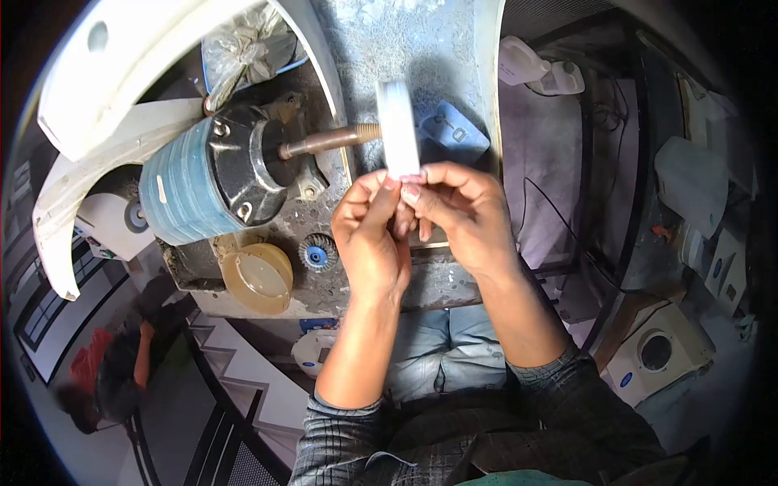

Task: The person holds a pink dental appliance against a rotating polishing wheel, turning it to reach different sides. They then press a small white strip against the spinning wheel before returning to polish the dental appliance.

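A white wheel (pixel 398 130), pale and bright, sits on the threaded end of a brown metal spindle (pixel 324 142). The spindle comes out of a blue and black motor (pixel 180 188) on the bench. At the wheel's lower edge, my left hand (pixel 371 235) and my right hand (pixel 470 217) meet, thumbs and fingers closed in a pinch. Between the fingertips shows a small pinkish piece (pixel 412 177), right by the wheel's rim. Its kind is too small to tell, and the fingers cover most of it.
Left of my hands stand a bristled wheel with a blue hub (pixel 318 253) and a yellowish bowl (pixel 258 277). A blue tray (pixel 455 134) lies behind the white wheel. Curved white panels (pixel 121 97) flank the motor. Another person (pixel 113 368) is at far left.
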`<state>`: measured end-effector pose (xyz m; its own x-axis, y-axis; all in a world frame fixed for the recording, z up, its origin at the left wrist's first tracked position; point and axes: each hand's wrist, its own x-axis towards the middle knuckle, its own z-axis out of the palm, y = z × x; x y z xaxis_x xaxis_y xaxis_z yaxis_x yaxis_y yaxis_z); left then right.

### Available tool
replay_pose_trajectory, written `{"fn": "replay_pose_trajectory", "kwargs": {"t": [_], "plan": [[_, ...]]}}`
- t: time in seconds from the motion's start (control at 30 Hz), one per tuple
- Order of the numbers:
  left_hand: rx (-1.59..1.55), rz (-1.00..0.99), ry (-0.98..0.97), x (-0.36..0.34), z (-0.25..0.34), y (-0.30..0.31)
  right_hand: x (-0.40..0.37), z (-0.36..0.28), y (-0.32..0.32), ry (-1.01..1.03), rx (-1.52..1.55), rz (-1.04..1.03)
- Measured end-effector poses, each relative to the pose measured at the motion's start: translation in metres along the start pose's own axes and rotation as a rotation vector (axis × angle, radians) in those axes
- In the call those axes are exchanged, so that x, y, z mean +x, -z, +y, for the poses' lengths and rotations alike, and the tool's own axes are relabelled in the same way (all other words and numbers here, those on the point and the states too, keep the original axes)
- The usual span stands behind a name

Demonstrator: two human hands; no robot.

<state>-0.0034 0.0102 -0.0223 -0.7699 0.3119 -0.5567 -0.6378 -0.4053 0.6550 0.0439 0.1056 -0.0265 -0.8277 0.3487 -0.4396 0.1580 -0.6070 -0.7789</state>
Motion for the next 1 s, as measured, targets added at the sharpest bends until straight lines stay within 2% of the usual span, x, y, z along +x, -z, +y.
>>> {"fn": "replay_pose_trajectory", "kwargs": {"t": [0.2,0.27,0.4,0.53,0.73,1.0], "plan": [[-0.022,-0.002,-0.011,0.0,0.001,-0.002,0.0,-0.005,0.0,-0.027,0.008,-0.026],[-0.119,0.026,0.055,0.002,-0.001,-0.003,0.006,0.004,0.006,-0.018,0.01,-0.041],[-0.026,-0.025,0.003,-0.001,0.002,-0.006,0.003,0.0,0.005,-0.019,0.012,-0.035],[-0.079,-0.016,0.022,0.0,0.003,-0.002,0.001,0.0,0.001,0.017,-0.008,-0.051],[0.008,-0.16,-0.133,-0.025,0.014,0.006,-0.025,-0.016,-0.005,0.102,-0.025,-0.121],[0.082,-0.195,-0.211,-0.033,0.017,-0.003,-0.029,-0.023,0.0,0.205,-0.099,-0.166]]}}
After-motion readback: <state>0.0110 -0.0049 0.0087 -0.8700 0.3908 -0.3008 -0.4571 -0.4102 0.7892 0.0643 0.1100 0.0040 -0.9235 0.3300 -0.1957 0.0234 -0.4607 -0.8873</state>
